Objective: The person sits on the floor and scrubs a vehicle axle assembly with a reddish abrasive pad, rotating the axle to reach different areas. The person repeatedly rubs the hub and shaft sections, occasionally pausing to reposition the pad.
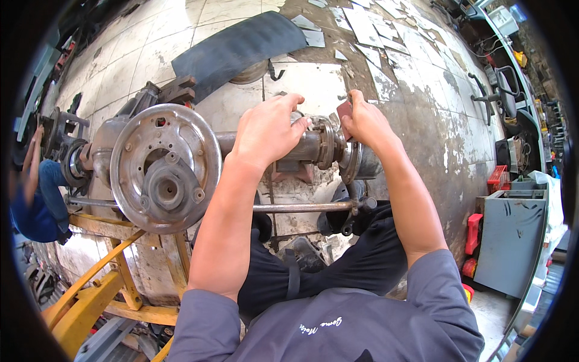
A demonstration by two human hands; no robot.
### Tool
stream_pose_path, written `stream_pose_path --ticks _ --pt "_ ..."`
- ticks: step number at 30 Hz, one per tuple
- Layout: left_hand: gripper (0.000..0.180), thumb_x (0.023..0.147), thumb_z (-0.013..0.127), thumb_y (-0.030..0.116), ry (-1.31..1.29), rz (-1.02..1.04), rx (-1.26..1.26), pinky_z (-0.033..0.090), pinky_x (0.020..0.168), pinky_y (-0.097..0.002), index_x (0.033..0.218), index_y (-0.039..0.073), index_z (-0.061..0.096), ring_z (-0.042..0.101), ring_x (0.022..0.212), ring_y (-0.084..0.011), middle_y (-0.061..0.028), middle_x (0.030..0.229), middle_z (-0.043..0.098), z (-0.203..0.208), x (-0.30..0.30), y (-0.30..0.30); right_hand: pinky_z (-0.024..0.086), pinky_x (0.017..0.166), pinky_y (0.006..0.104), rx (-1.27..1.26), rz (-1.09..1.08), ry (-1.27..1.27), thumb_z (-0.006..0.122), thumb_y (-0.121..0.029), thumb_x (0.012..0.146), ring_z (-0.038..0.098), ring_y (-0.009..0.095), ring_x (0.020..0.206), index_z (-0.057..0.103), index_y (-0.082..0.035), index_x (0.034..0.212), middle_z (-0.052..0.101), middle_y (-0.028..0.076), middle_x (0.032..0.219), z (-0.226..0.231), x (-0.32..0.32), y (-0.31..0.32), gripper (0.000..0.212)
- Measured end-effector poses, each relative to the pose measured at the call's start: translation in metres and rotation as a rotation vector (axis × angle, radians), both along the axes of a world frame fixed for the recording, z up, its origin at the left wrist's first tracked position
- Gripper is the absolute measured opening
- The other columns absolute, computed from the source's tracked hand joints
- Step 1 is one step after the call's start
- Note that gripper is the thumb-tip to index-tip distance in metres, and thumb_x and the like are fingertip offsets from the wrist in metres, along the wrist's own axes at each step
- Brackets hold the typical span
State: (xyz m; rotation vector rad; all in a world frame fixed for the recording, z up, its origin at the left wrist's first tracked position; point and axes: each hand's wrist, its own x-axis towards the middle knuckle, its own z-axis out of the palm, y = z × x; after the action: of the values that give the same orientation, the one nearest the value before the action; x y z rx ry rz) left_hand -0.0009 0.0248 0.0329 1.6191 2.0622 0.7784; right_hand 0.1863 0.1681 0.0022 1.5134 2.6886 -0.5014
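A rusty axle housing (303, 146) lies across in front of me, with a bolted ring flange (326, 143) near its right end. My left hand (268, 130) is over the tube just left of the flange, thumb and forefinger apart; its other fingers are hidden. My right hand (365, 122) pinches a small flat reddish-brown piece, like folded sandpaper (344, 117), above the joint at the axle's right end. Left of my left forearm is a round metal backing plate (204, 151) with a hub (170, 188) at its middle. A tie rod (301, 207) runs below the axle.
A yellow metal stand (129, 286) is at the lower left. Another person (45, 199) works at the far left. A black curved panel (247, 48) lies on the floor ahead. Broken tiles (368, 30) lie beyond it. A grey cabinet (509, 241) stands at right.
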Motion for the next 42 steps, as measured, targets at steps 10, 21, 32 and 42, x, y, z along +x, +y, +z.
stream_pose_path --ticks 10,21,32,42 --pt "0.041 0.090 0.065 0.031 0.034 -0.003 -0.016 0.049 0.096 -0.0416 0.124 0.007 0.064 0.064 0.111 -0.0306 -0.0137 0.118 0.069 0.001 -0.003 -0.006 0.055 0.078 0.0456 -0.070 0.135 -0.569 0.064 -0.017 0.083 0.070 0.037 0.088 0.066 -0.008 0.107 0.073 0.016 0.088 -0.016 -0.026 0.006 0.026" --pt "0.037 0.091 0.063 0.031 0.041 -0.003 -0.041 0.049 0.096 -0.0419 0.121 0.008 0.065 0.063 0.112 -0.0298 -0.0131 0.118 0.069 0.001 -0.005 -0.006 0.054 0.079 0.0453 0.212 0.357 -0.367 0.071 -0.021 0.083 0.069 0.036 0.095 0.064 -0.003 0.106 0.071 0.017 0.095 -0.017 -0.004 -0.020 0.030" --pt "0.037 0.091 0.064 0.031 0.064 -0.028 -0.104 0.049 0.097 -0.0420 0.121 0.009 0.065 0.062 0.114 -0.0291 -0.0123 0.118 0.069 0.003 -0.003 -0.004 0.039 0.097 0.0456 0.498 0.504 -0.531 0.074 -0.031 0.082 0.055 0.027 0.118 0.054 -0.006 0.131 0.064 0.009 0.115 -0.021 0.018 -0.049 0.059" --pt "0.039 0.091 0.063 0.032 0.069 -0.036 -0.135 0.048 0.098 -0.0422 0.124 0.010 0.064 0.061 0.115 -0.0285 -0.0123 0.118 0.068 0.001 -0.004 -0.002 0.036 0.100 0.0515 0.430 0.442 -0.330 0.069 -0.022 0.085 0.047 0.031 0.132 0.053 -0.009 0.133 0.061 0.009 0.128 -0.031 0.026 -0.040 0.052"
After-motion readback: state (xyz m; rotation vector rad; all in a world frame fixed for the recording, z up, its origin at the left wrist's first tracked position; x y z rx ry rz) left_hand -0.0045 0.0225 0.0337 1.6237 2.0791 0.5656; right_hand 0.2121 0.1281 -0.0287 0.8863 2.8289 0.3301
